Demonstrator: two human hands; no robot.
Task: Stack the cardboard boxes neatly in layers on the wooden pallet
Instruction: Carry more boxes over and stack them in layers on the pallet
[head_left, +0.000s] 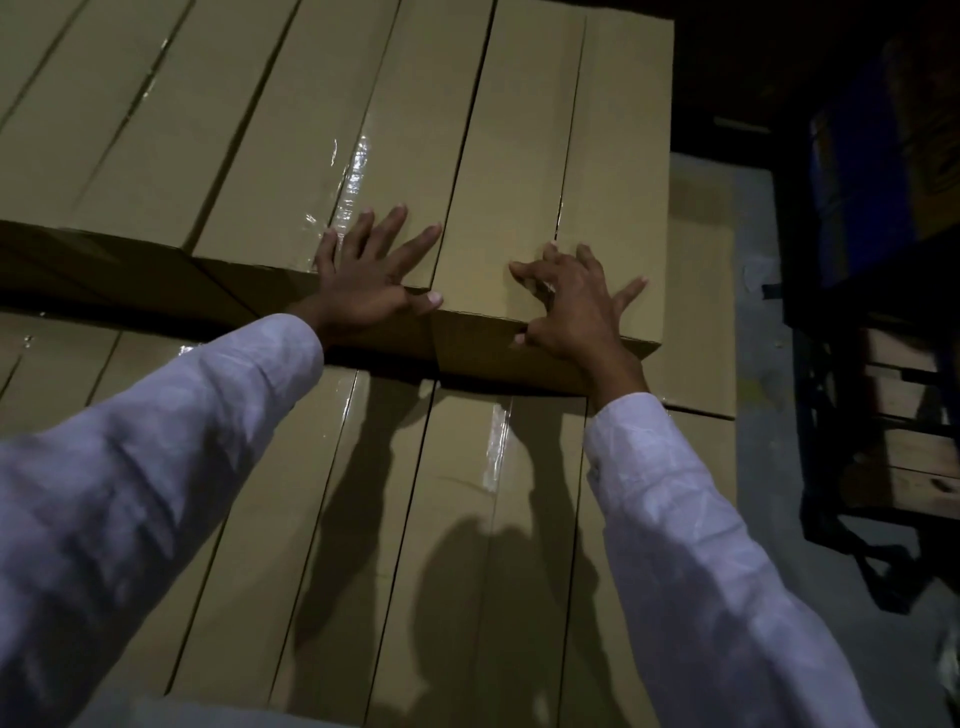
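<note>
Long taped cardboard boxes lie side by side in layers. The rightmost box of the upper layer (540, 156) has my right hand (569, 306) at its near end, fingers bent on the top and thumb against the front face. My left hand (366, 270) lies with spread straight fingers on the top of the neighbouring upper box (332, 130), thumb over its front edge. A lower layer of boxes (395, 545) fills the foreground under my arms. The pallet beneath the stack is hidden.
More upper-layer boxes (130, 114) run off to the left. The grey concrete floor (763, 467) shows at the right of the stack. A dark rack with wooden slats (904, 415) and blue items (857, 166) stands at the far right.
</note>
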